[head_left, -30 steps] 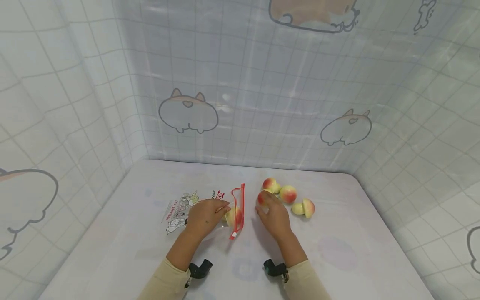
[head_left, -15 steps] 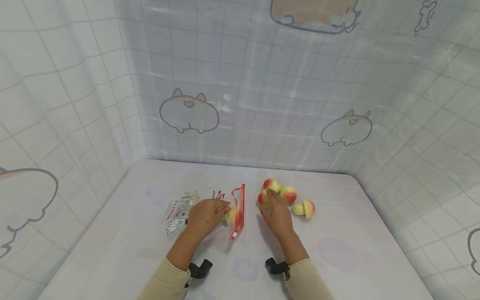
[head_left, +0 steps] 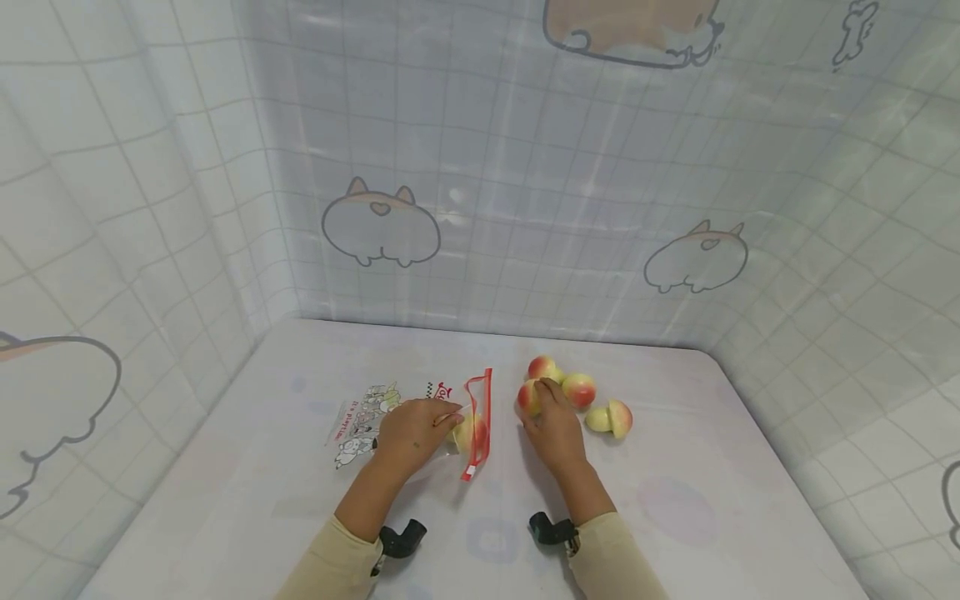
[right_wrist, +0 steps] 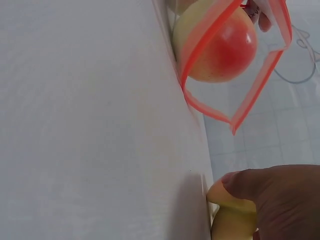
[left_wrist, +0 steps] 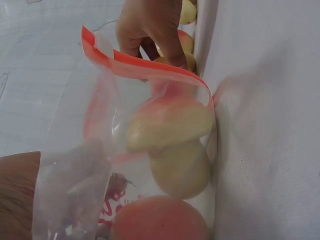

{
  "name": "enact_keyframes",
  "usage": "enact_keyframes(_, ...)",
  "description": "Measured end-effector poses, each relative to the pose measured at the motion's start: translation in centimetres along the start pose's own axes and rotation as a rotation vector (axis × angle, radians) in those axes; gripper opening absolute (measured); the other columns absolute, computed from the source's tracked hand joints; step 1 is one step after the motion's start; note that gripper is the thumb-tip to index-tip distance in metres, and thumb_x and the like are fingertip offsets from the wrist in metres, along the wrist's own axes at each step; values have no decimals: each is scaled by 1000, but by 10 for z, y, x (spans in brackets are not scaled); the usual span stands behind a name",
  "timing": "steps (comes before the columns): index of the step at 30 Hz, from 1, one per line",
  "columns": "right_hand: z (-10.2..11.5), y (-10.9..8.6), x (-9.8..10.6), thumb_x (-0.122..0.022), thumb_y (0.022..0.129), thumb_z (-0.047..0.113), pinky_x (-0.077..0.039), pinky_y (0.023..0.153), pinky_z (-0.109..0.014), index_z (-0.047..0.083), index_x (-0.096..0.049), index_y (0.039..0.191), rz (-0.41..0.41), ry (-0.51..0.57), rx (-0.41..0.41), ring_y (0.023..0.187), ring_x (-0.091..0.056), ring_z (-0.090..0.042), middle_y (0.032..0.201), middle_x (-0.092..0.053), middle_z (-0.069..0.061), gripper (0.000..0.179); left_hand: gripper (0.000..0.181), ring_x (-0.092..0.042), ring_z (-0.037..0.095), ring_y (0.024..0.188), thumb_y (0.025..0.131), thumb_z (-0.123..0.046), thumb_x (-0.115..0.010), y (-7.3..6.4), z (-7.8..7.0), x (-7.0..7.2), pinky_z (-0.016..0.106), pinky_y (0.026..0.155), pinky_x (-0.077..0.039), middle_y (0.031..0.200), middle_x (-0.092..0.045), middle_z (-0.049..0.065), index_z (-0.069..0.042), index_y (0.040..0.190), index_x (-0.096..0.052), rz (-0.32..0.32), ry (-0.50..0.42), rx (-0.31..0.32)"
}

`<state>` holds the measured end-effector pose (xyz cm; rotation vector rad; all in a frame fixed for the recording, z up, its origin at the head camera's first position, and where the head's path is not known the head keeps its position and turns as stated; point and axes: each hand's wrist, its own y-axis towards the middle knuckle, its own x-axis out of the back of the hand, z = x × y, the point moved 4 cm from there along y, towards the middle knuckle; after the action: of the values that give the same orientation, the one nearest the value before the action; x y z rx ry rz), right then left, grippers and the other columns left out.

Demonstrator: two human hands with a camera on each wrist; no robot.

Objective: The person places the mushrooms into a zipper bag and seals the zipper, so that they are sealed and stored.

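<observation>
My left hand [head_left: 411, 429] pinches the upper side of a clear zip bag [head_left: 369, 417] near its red-edged mouth, which stands open toward the right. Inside the bag lies a yellow-and-red mushroom-shaped piece [left_wrist: 170, 125]. Another rounded red piece [left_wrist: 160, 220] shows deeper in, in the left wrist view. Right of the bag mouth, my right hand [head_left: 558, 425] grips a mushroom-shaped piece [head_left: 528, 398], thumb on its cap in the right wrist view [right_wrist: 232, 225]. The hand hides part of that piece.
Beyond the right hand lie more mushroom-shaped pieces: one at the back [head_left: 542, 367], one beside it [head_left: 579, 390] and one farther right [head_left: 619, 418]. All rest on a white table [head_left: 675, 500], with tile-patterned curtains [head_left: 510, 250] behind and at both sides.
My right hand has shifted slightly right, with its fingers now on the nearest mushroom-shaped piece. The left hand and the bag stay practically where they were.
</observation>
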<state>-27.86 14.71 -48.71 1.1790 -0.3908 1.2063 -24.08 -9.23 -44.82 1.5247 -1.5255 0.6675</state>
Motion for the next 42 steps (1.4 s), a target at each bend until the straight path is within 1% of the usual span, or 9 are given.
enact_keyframes(7,-5,0,-4,-80,84,19,-50,96,-50,2,-60,125,-44,-14,1,120,-56,-35,133,-56,-18,49,29,-68,22,110,89,-41,-73,1,1,-2,44,82,-55,114,-74,-6,-30,116,-76,1,2,2)
enact_keyframes(15,-4,0,-2,-83,77,8,-51,96,-50,2,-59,125,-51,-16,-1,120,-58,-35,132,-59,-18,54,29,-68,22,110,89,-42,-72,2,2,-3,45,83,-55,114,-74,-6,-30,116,-76,-3,-8,-8)
enact_keyframes(18,-3,1,-2,-83,79,10,-50,98,-50,2,-59,126,-40,-26,-12,121,-58,-36,133,-59,-18,54,28,-69,21,110,89,-42,-73,2,2,-3,44,82,-56,113,-74,-6,-30,115,-76,-6,-10,-13)
enact_keyframes(22,-3,1,-2,-83,80,13,-49,98,-51,2,-59,126,-52,-26,-2,120,-58,-37,133,-60,-18,54,27,-70,21,108,89,-40,-73,3,0,-1,43,78,-56,112,-75,-6,-30,114,-77,-18,0,-28)
enact_keyframes(30,-1,0,1,-84,79,13,-50,97,-50,1,-59,126,-72,-2,4,117,-59,-37,128,-62,-17,54,27,-69,22,109,90,-41,-72,3,1,1,43,78,-57,113,-74,-5,-30,115,-77,3,2,-6)
enact_keyframes(34,1,-2,1,-82,83,19,-50,97,-50,3,-56,130,-38,53,-62,116,-59,-36,128,-62,-17,56,28,-69,23,109,90,-40,-73,3,1,2,43,78,-56,114,-74,-4,-29,115,-76,6,3,-2)
enact_keyframes(37,3,-4,2,-80,85,23,-50,97,-50,3,-55,132,-19,125,-125,114,-59,-35,126,-62,-18,57,28,-69,22,109,90,-40,-73,3,1,2,40,76,-56,114,-74,-5,-30,115,-76,8,0,7)
enact_keyframes(39,5,-6,2,-81,84,21,-52,95,-49,1,-55,130,-33,191,-143,109,-62,-34,123,-63,-18,56,28,-69,22,109,89,-41,-73,3,1,2,38,74,-55,114,-74,-5,-30,115,-76,10,-1,11)
enact_keyframes(42,7,-9,1,-82,83,18,-54,92,-44,0,-57,129,-50,346,-190,107,-64,-32,121,-64,-17,55,28,-69,21,108,89,-41,-73,3,1,2,34,69,-52,114,-74,-5,-31,115,-76,12,-6,14)
